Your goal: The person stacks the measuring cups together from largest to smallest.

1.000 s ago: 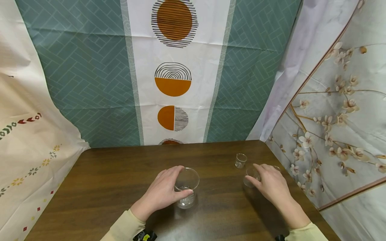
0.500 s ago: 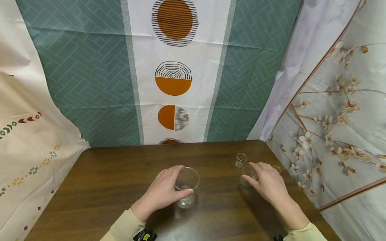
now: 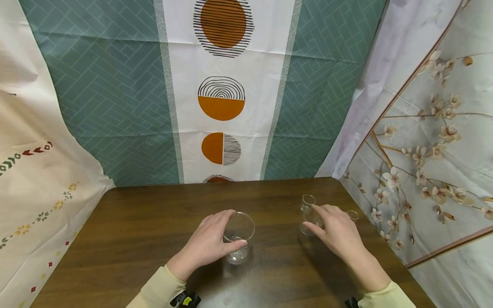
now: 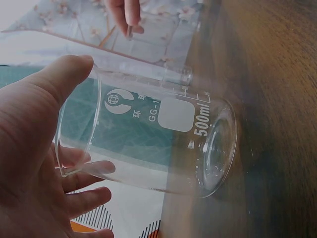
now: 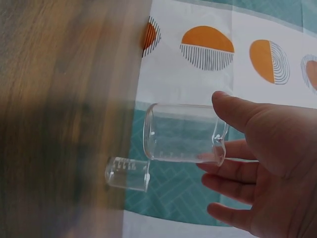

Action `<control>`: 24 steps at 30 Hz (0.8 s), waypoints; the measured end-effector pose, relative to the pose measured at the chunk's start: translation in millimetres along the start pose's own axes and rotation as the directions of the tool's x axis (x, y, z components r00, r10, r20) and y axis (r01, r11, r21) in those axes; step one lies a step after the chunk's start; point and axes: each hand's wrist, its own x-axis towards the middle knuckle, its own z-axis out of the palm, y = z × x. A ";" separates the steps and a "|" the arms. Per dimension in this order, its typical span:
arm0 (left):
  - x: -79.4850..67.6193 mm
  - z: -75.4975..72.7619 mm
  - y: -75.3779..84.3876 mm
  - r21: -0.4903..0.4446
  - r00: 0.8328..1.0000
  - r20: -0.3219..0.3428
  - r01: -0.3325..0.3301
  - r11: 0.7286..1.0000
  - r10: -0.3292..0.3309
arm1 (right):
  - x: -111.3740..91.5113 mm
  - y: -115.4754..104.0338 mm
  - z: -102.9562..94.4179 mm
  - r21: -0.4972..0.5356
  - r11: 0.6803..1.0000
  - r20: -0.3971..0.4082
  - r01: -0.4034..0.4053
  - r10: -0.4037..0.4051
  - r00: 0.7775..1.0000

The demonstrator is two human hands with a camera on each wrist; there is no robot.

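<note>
My left hand (image 3: 209, 239) grips a large clear glass beaker (image 4: 143, 134) by its rim, thumb on one side and fingers on the other. The beaker is upright with its base at the tabletop, and "500ml" is printed on its wall. My right hand (image 3: 337, 229) holds a medium glass beaker (image 5: 183, 134) near its rim between thumb and fingers. In the right wrist view its base shows raised off the table. A small graduated beaker (image 3: 307, 202) stands just beyond it. In the head view my right hand partly covers the medium beaker.
Another small clear glass rim (image 3: 352, 215) shows beyond my right hand, near the right edge of the brown wooden table (image 3: 146, 222). A patterned green and white cloth (image 3: 127, 107) hangs behind the table. Floral cloth (image 3: 423, 171) closes off the right side.
My right hand has moved left with the medium beaker, which comes nearer to the small graduated one and overlaps it in the head view. My left hand and the large beaker stay put.
</note>
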 end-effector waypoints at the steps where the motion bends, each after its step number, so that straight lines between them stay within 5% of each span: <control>1: 0.0 -0.1 -0.1 0.002 1.000 0.000 -0.002 1.000 0.002 | 0.6 -1.1 -0.4 0.003 1.000 0.000 0.003 -0.003 1.000; 24: 0.5 -0.1 -1.2 0.002 1.000 -0.004 -0.014 1.000 0.014 | 11.2 -20.4 -3.4 0.051 0.998 0.028 0.045 -0.047 0.999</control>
